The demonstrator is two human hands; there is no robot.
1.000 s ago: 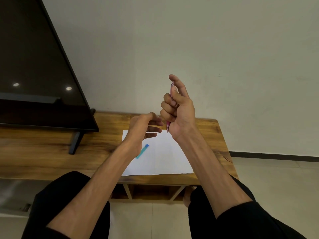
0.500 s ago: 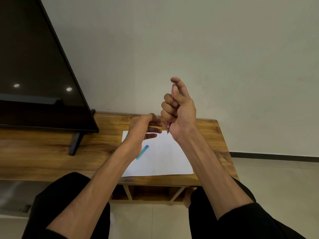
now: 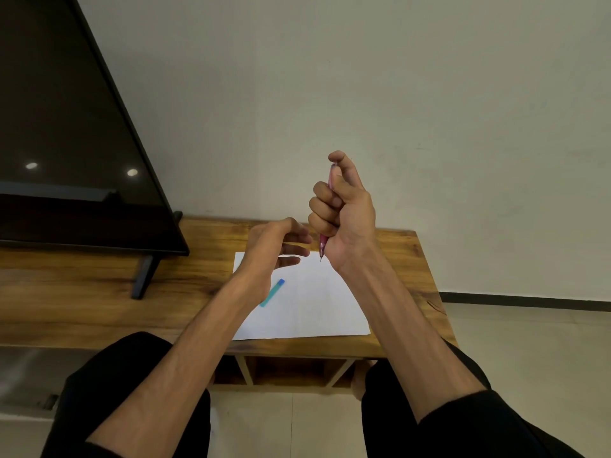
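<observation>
From my station I see the right hand (image 3: 344, 213) raised above the far right corner of the white sheet (image 3: 314, 302); its fingers are curled tight round a pink mechanical pencil (image 3: 323, 242), which stands nearly upright, its thin tip pointing down toward the sheet's far edge and its top under the thumb; the tip is clear of the sheet. The left hand (image 3: 269, 246) hangs above the sheet's far left corner, just beside the right hand; its fingers are loosely bent and a little apart, pointing toward the pencil, and hold nothing that I can make out. A small teal tube (image 3: 272, 292) with a blue cap lies flat and slanted on the sheet's left half, partly behind the left wrist. The sheet lies on a wooden bench (image 3: 99, 292), near its right end; to the left of the sheet stands a dark television (image 3: 66, 143) on a black foot; below the sheet's near edge are knees in black cloth (image 3: 132, 375).
</observation>
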